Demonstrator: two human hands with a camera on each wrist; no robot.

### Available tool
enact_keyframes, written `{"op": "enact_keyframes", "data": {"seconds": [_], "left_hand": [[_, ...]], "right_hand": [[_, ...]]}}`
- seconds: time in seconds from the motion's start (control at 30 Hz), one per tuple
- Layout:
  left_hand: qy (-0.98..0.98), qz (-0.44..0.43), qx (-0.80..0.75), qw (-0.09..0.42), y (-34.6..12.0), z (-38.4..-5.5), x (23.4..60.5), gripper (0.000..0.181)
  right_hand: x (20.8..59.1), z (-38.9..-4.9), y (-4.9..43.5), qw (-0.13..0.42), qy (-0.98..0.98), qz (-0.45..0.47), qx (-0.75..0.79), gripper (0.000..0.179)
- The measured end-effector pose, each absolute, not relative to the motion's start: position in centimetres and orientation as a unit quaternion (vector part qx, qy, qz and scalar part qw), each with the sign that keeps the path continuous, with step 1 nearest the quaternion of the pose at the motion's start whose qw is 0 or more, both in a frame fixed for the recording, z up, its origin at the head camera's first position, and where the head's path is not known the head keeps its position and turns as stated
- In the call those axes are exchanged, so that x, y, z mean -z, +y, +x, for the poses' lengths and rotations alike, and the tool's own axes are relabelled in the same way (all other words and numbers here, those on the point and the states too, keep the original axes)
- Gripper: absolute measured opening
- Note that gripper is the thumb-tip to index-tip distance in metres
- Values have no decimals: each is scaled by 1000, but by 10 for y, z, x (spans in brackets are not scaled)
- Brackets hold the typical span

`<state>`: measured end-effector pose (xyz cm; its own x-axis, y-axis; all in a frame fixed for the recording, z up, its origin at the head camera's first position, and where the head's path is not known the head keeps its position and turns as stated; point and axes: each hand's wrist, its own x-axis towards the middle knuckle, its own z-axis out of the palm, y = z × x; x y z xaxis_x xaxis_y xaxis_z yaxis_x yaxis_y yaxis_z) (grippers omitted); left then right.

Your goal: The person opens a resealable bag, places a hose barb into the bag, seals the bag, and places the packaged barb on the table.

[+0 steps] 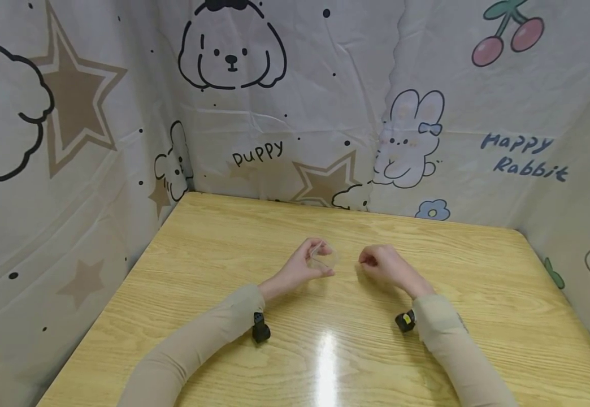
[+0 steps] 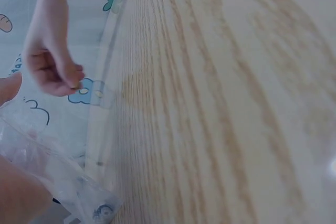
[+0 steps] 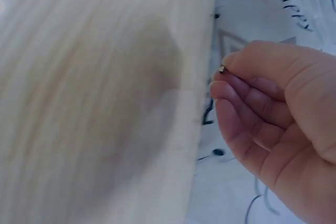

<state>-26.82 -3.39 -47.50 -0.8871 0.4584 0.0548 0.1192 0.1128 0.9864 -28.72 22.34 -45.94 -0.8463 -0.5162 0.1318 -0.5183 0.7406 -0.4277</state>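
Observation:
My left hand (image 1: 301, 265) grips a clear, crinkled plastic bag (image 2: 73, 184), its thumb and fingers curved around it above the table. In the head view the bag appears as a rounded see-through shape beside the fingertips. To the right of it, a short gap away, my right hand (image 1: 387, 264) is held with fingers curled. Between its thumb and index fingertip it pinches a tiny, dark and shiny piece (image 3: 222, 69), too small to identify. The left wrist view shows only parts of the left hand, at the left edge.
A wood-grain table (image 1: 213, 237) lies under both hands, with a bright light reflection near its front. Printed cloth (image 1: 315, 102) with cartoon figures hangs behind and at both sides. Each wrist bears a small black camera (image 1: 260, 329).

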Motion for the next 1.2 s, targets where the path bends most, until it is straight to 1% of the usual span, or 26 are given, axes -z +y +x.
{"op": "enact_keyframes", "data": {"seconds": [0.27, 0.4, 0.53, 0.67, 0.87, 1.07, 1.2], "left_hand": [[732, 204, -637, 131, -34, -268, 477, 61], [725, 209, -642, 138, -34, -268, 477, 60], [714, 215, -650, 147, -35, -268, 477, 60], [712, 211, -652, 153, -35, -267, 476, 61], [729, 204, -638, 143, -37, -267, 474, 62], [735, 202, -632, 141, -37, -268, 475, 64], [732, 203, -634, 144, -37, -268, 476, 63]], "right_hand": [[431, -283, 204, 64, -912, 320, -249, 5], [415, -278, 193, 99, -899, 340, -256, 6], [401, -273, 180, 120, -888, 365, -253, 8], [394, -269, 168, 123, -875, 393, -252, 7], [395, -267, 158, 116, -859, 422, -265, 9], [399, -266, 156, 108, -848, 437, -279, 11], [398, -265, 156, 104, -849, 431, -287, 11]]}}
